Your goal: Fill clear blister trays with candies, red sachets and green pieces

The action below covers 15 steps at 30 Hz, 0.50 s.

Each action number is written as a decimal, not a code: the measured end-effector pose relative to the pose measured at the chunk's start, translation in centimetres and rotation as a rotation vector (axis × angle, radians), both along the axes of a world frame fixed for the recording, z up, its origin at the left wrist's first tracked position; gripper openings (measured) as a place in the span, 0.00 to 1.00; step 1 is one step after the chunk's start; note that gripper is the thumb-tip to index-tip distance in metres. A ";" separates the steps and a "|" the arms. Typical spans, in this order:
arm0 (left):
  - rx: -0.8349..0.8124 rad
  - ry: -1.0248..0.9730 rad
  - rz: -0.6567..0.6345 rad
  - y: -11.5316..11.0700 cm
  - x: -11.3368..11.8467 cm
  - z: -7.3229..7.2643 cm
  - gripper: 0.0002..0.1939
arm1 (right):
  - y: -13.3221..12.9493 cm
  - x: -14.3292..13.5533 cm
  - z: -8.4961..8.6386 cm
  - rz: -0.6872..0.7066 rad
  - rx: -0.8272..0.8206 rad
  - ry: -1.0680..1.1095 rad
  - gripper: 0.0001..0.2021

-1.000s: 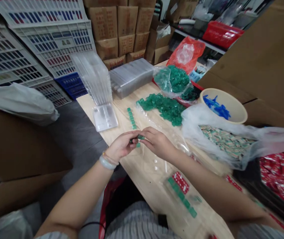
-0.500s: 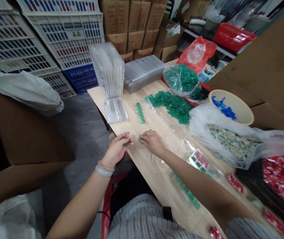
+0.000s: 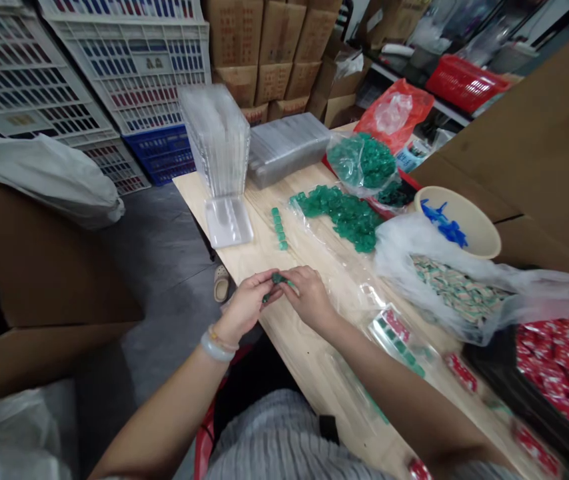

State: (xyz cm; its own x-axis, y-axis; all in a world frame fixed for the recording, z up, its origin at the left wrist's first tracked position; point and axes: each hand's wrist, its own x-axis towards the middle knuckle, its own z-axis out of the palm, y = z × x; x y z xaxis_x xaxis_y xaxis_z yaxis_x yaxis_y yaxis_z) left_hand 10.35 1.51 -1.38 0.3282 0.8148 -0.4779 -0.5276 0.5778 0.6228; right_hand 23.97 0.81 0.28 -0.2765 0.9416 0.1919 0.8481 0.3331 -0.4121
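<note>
Over the near edge of the wooden table (image 3: 294, 333), my left hand (image 3: 250, 301) holds small green pieces (image 3: 278, 277) between its fingers. My right hand (image 3: 308, 293) meets it, its fingertips pinched on a green piece. Beyond the hands, a short row of green cubes (image 3: 279, 229) lies on the wood. To its right is a loose heap of green pieces (image 3: 344, 217). A clear plastic tray (image 3: 228, 221) lies left of the row, in front of a tall stack of clear trays (image 3: 217, 137).
At the right are a cream bowl (image 3: 484, 230) with blue pieces, a plastic bag of small packets (image 3: 459, 287) and red packets (image 3: 564, 360). A partly filled tray (image 3: 397, 340) lies by my right forearm. An open cardboard box (image 3: 54, 267) stands left.
My left hand has moved right and up, and my right hand has lifted slightly, so the two now meet. The green piece that was at my right fingertips on the table is now between both hands.
</note>
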 end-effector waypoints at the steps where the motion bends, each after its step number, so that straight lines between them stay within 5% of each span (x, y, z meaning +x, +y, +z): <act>1: 0.052 0.034 -0.021 0.0 0.0 0.0 0.12 | 0.0 0.0 0.1 -0.024 -0.022 0.033 0.08; 7: 0.311 0.296 -0.189 0.0 -0.6 0.2 0.16 | 0.1 0.1 0.6 -0.169 -0.462 0.553 0.04; 11: 0.247 0.298 -0.249 0.0 -0.9 0.4 0.14 | 0.0 0.4 0.4 -0.164 -0.674 0.853 0.06; 15: 0.125 0.189 -0.255 -0.1 -0.9 0.1 0.14 | -0.5 0.3 0.2 -0.155 -0.685 0.983 0.08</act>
